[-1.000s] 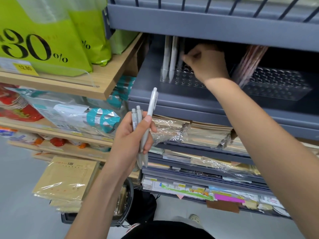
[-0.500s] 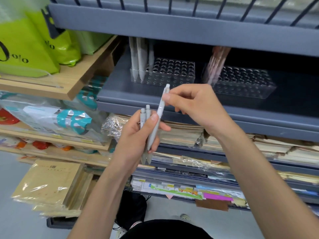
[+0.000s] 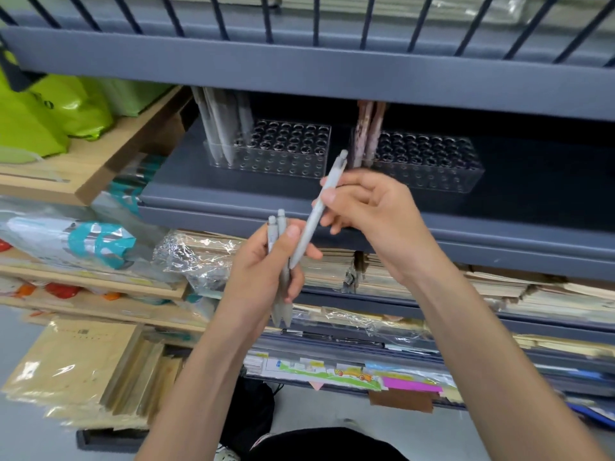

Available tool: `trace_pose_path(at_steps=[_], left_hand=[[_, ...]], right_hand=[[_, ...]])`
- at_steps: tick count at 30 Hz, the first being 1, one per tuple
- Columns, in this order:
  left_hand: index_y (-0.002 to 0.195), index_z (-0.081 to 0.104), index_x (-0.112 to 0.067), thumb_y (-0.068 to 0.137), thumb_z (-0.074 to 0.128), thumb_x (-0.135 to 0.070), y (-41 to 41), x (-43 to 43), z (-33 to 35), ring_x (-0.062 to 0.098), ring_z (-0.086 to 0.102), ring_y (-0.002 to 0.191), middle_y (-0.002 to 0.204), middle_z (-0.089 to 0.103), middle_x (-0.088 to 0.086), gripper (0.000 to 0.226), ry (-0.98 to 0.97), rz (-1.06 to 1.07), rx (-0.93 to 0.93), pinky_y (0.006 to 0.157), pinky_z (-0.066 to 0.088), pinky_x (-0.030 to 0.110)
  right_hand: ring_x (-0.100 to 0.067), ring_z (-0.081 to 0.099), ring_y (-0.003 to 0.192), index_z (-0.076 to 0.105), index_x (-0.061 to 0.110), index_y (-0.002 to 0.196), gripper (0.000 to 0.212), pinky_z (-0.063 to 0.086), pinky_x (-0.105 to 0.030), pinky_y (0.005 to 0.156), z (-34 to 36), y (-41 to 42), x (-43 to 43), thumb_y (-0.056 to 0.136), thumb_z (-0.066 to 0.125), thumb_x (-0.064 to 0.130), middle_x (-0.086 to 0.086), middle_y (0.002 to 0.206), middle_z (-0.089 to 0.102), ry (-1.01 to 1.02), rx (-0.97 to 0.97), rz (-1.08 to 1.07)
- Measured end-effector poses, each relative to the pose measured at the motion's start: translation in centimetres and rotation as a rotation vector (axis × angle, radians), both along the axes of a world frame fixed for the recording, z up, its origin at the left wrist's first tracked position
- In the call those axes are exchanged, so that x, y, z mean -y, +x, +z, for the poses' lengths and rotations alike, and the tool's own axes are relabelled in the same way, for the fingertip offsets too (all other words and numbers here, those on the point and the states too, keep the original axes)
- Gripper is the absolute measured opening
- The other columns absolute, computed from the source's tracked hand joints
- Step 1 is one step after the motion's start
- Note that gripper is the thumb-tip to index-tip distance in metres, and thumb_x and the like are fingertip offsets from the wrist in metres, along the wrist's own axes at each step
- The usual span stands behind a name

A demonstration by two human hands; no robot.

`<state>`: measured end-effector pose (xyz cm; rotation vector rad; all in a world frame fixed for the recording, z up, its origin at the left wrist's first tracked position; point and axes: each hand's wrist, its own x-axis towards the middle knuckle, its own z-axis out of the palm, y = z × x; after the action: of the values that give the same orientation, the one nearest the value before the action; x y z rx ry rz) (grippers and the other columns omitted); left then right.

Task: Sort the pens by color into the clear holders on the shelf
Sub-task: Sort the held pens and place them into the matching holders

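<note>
Pinching one grey pen (image 3: 307,231) between thumb and fingertips, the right hand (image 3: 376,211) holds it tilted below the left holder (image 3: 283,161). The clicker end points up toward that holder's right corner, and the tip is down at the left hand's fingers; I cannot tell whether it touches them. The left hand (image 3: 259,274), lower still beneath the left holder, has its fingers and thumb curled round two pens (image 3: 282,224), also grey, upright and side by side with clickers up. The left holder stands on the grey shelf (image 3: 206,191), with grey pens (image 3: 221,128) standing at its left end. Just right of it, with a gap between, a second holder (image 3: 439,168) carries pinkish pens (image 3: 367,131) at the end nearest the left holder. Wrapped paper stacks (image 3: 332,261) lie on the shelves below it.
</note>
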<state>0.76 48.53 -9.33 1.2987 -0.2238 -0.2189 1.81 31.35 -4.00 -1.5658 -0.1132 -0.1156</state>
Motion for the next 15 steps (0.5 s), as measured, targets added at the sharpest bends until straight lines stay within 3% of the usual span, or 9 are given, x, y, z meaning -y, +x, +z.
trace_pose_path(at_steps=[3, 5, 8, 12, 15], left_hand=[[0.103, 0.065, -0.022, 0.097, 0.050, -0.048, 0.1, -0.7, 0.3, 0.018, 0.046, 0.036, 0.066, 0.064, 0.009, 0.031, -0.064, 0.095, -0.084, 0.037, 0.039, 0.023], [0.104, 0.059, -0.018, 0.101, 0.045, -0.049, 0.3, -1.5, 0.5, 0.019, 0.041, 0.032, 0.052, 0.048, 0.004, 0.034, -0.089, 0.177, -0.136, 0.036, 0.035, 0.020], [0.102, 0.052, -0.016, 0.106, 0.040, -0.044, 0.4, -3.0, 0.6, 0.013, 0.028, 0.031, 0.051, 0.031, -0.003, 0.032, -0.071, 0.224, -0.159, 0.035, 0.025, 0.017], [0.081, 0.040, -0.011, 0.103, 0.038, -0.037, 0.7, -4.6, 0.4, 0.013, 0.027, 0.033, 0.048, 0.037, -0.004, 0.035, -0.076, 0.194, -0.202, 0.034, 0.023, 0.018], [0.091, 0.042, -0.013, 0.098, 0.044, -0.032, 0.6, -5.6, 0.3, 0.014, 0.031, 0.035, 0.057, 0.049, -0.001, 0.021, -0.066, 0.212, -0.161, 0.036, 0.027, 0.021]], right_hand=[[-0.025, 0.069, 0.073, 0.057, 0.009, 0.101, 0.005, 0.057, -0.031, 0.065, 0.8, 1.2, -0.4, 0.096, 0.054, 0.008, -0.018, 0.091, 0.072, 0.056, 0.086, -0.025], [-0.028, 0.072, 0.073, 0.051, 0.014, 0.101, 0.004, 0.057, -0.032, 0.063, 1.3, 2.5, -1.1, 0.097, 0.049, 0.014, -0.010, 0.086, 0.072, 0.092, 0.143, -0.065], [-0.027, 0.073, 0.070, 0.044, 0.023, 0.100, 0.004, 0.059, -0.036, 0.065, 1.7, 4.8, -3.0, 0.098, 0.048, 0.022, 0.003, 0.075, 0.073, 0.081, 0.184, -0.122], [-0.019, 0.073, 0.067, 0.049, 0.023, 0.094, 0.009, 0.061, -0.043, 0.072, 1.7, 8.4, -5.7, 0.096, 0.054, 0.016, 0.007, 0.067, 0.072, 0.013, 0.251, -0.244], [-0.012, 0.071, 0.065, 0.055, 0.024, 0.080, 0.018, 0.059, -0.045, 0.077, 2.0, 10.3, -7.1, 0.095, 0.057, 0.016, 0.012, 0.060, 0.069, -0.048, 0.226, -0.387]])
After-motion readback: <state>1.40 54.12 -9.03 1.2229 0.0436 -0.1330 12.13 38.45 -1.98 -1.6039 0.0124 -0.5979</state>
